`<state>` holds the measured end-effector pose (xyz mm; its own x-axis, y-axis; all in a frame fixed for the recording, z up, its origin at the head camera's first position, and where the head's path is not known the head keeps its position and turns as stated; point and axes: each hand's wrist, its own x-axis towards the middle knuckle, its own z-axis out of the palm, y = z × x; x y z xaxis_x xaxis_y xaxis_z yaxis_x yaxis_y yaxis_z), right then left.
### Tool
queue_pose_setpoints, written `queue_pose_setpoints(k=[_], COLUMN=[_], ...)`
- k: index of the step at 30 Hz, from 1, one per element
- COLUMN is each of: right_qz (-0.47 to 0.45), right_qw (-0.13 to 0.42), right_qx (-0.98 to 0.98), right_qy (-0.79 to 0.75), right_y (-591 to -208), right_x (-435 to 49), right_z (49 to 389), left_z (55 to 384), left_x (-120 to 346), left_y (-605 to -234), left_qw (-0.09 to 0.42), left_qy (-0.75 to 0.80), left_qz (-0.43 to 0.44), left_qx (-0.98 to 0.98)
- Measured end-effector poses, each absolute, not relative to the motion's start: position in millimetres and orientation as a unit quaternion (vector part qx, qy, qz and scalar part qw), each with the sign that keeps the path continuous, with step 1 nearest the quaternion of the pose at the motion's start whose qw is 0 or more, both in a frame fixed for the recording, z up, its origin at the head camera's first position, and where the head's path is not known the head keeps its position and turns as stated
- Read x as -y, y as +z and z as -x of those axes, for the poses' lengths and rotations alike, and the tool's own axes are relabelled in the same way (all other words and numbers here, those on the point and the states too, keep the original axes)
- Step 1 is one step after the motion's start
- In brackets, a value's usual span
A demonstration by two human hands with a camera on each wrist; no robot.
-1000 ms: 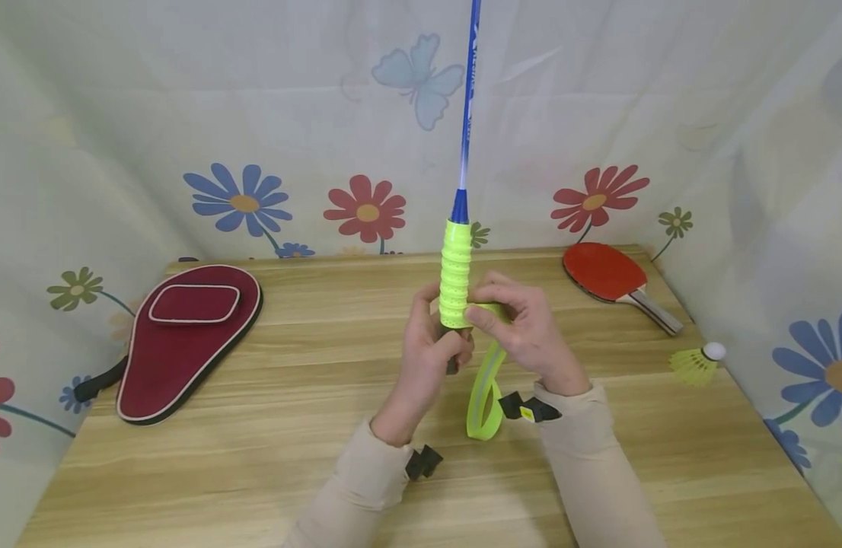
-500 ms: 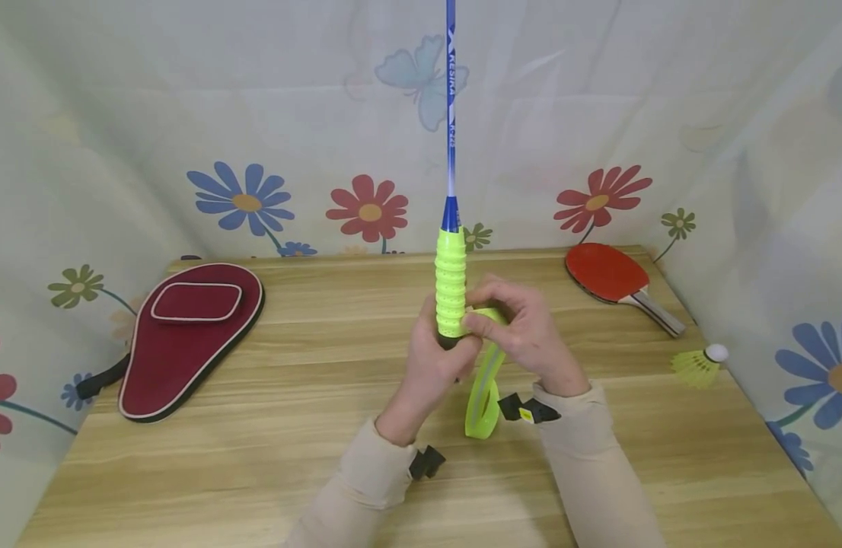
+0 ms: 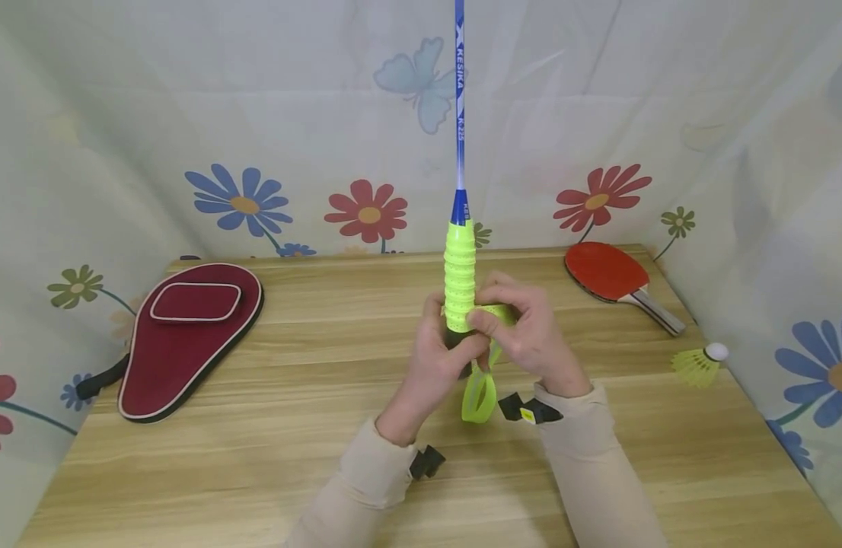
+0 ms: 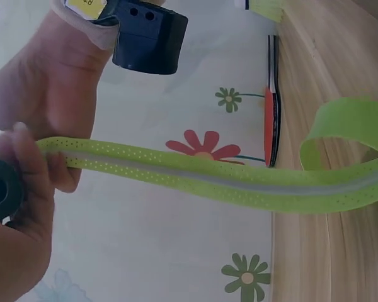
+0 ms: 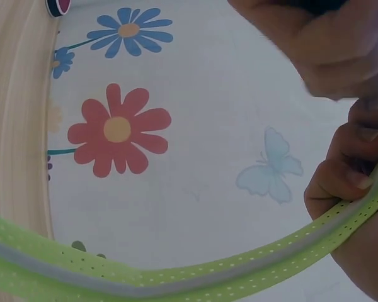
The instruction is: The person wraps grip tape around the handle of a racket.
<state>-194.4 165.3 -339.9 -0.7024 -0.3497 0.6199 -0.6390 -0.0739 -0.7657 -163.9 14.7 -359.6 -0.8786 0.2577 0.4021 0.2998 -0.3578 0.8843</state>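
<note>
A badminton racket (image 3: pixel 460 114) with a blue and white shaft stands upright, its head beyond the top of the head view. Neon yellow-green grip tape (image 3: pixel 459 274) covers the upper handle in ridged turns; the dark butt shows below. My left hand (image 3: pixel 438 354) grips the handle's lower end. Beside it my right hand (image 3: pixel 520 323) pinches the tape between thumb and fingers, right at the lowest turn. The loose tape (image 4: pixel 208 179), perforated with a grey centre stripe, hangs from the right hand and curls near the tabletop. In the right wrist view the tape (image 5: pixel 239 270) runs in an arc to the fingers.
A maroon paddle case (image 3: pixel 188 342) lies at the left of the wooden table (image 3: pixel 311 426). At the right are a red table tennis paddle (image 3: pixel 606 272) and a yellow shuttlecock (image 3: pixel 698 364). A flower-print curtain (image 3: pixel 291 114) encloses the back and sides.
The racket has turned about its length, so the lettering on the shaft faces me more. It tipped left, then came back partway right. The hanging tape loop has risen slightly.
</note>
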Motion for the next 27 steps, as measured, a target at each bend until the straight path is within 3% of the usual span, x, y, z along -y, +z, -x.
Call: queue_pose_setpoints(k=[6, 10, 16, 27], right_qz=[-0.326, -0.308, -0.301, -0.325], right_qw=[0.163, 0.173, 0.181, 0.175], right_qx=[0.691, 0.703, 0.704, 0.685], right_qy=[0.624, 0.617, 0.617, 0.628], right_y=[-338, -340, -343, -346], right_x=[-170, -171, -170, -177], right_z=[196, 198, 198, 198], left_z=[166, 167, 167, 164], left_x=[-12, -10, -7, -6], left_y=[-358, -357, -357, -360], left_qw=[0.014, 0.04, 0.075, 0.084], left_qy=[-0.762, -0.744, -0.739, -0.732], left_qz=[0.158, 0.137, 0.14, 0.162], left_qx=[0.628, 0.653, 0.655, 0.656])
